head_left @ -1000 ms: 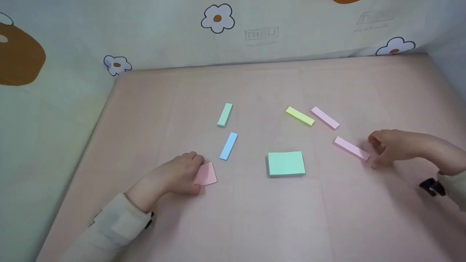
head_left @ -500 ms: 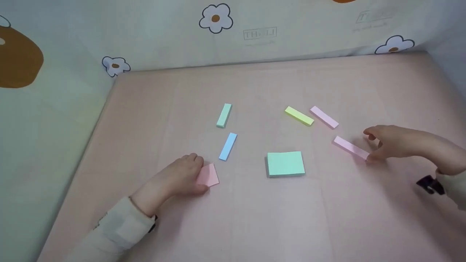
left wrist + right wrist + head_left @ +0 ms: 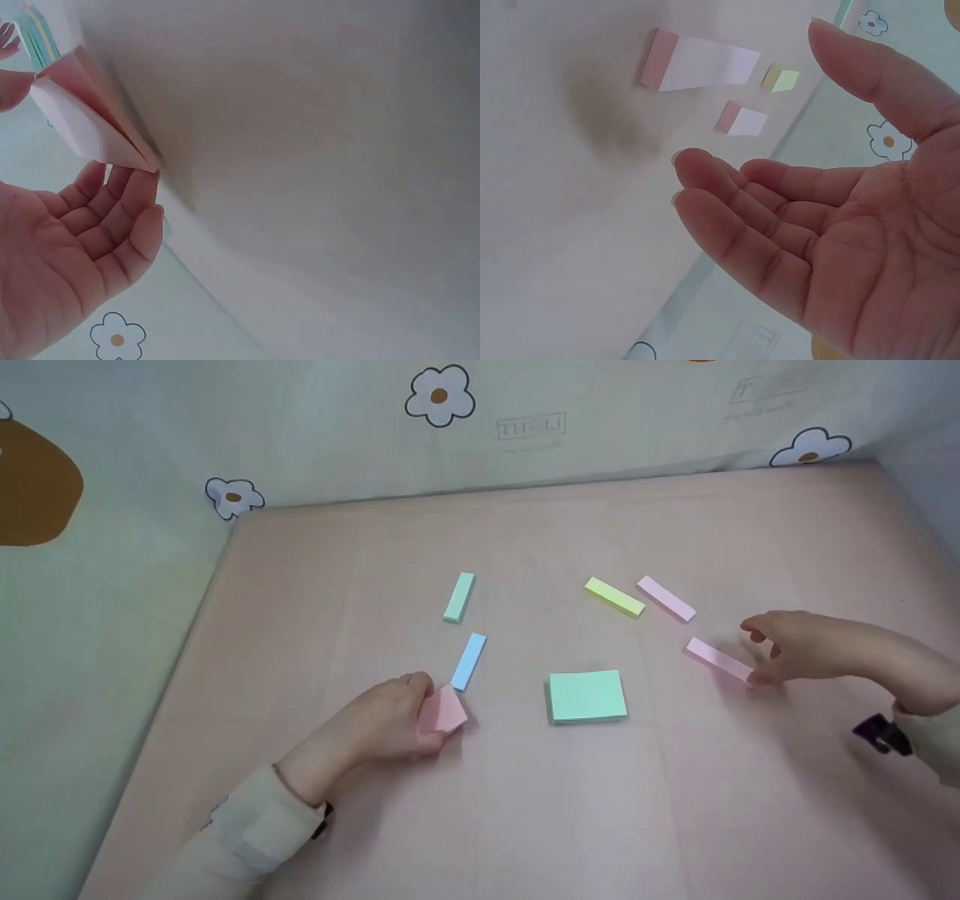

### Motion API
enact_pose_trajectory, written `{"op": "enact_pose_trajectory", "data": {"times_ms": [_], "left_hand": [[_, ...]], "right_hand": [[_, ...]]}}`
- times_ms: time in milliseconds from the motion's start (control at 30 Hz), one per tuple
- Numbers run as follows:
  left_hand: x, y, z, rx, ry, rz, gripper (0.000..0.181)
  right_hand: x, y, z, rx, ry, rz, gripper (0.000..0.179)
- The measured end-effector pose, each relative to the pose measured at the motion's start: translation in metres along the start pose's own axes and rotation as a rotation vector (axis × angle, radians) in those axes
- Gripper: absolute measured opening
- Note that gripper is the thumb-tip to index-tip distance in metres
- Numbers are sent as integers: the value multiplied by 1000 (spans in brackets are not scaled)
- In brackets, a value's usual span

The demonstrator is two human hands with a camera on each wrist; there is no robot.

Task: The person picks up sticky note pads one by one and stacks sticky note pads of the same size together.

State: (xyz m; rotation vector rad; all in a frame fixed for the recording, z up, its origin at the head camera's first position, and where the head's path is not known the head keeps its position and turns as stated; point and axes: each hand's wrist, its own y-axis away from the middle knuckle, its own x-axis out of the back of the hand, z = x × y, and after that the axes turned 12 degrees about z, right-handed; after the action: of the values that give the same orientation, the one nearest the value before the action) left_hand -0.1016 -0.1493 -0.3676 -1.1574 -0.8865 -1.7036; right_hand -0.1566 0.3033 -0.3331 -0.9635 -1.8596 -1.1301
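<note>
My left hand (image 3: pixel 386 720) pinches a pink sticky-note pad (image 3: pixel 444 711) between thumb and fingers, tilted up at the table's left side. In the left wrist view, the sheets of the pink pad (image 3: pixel 69 124) part slightly along one side. The pad's corner is close to a narrow blue sticky strip pad (image 3: pixel 469 661). On the right, my right hand (image 3: pixel 814 645) hovers by the near end of a narrow pink strip pad (image 3: pixel 718 660). Its thumb and fingers are spread apart, and the right wrist view shows nothing between them and the pink strip pad (image 3: pixel 705 64).
A green sticky-note pad (image 3: pixel 587 696) lies at the table's middle. Behind it are a yellow strip pad (image 3: pixel 615 598) and a second pink strip pad (image 3: pixel 666 599). A green strip pad (image 3: pixel 459 598) lies beyond the blue one. Flower-patterned cloth (image 3: pixel 330 435) borders the table.
My left hand has shifted right and tilted up the pink pad, nearer the blue strip. My right hand has moved slightly left and away from me, over the pink strip's end.
</note>
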Motion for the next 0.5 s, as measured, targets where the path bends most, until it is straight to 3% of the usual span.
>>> {"op": "enact_pose_trajectory", "data": {"times_ms": [167, 333, 500], "left_hand": [[3, -11, 19, -54, 20, 75, 59], [7, -25, 42, -115, 60, 88, 60], [10, -35, 57, -286, -15, 145, 52]], "right_hand": [[0, 0, -4, 8, 2, -3, 73], [-1, 0, -9, 8, 1, -7, 72], [-3, -1, -12, 10, 1, -23, 72]]}}
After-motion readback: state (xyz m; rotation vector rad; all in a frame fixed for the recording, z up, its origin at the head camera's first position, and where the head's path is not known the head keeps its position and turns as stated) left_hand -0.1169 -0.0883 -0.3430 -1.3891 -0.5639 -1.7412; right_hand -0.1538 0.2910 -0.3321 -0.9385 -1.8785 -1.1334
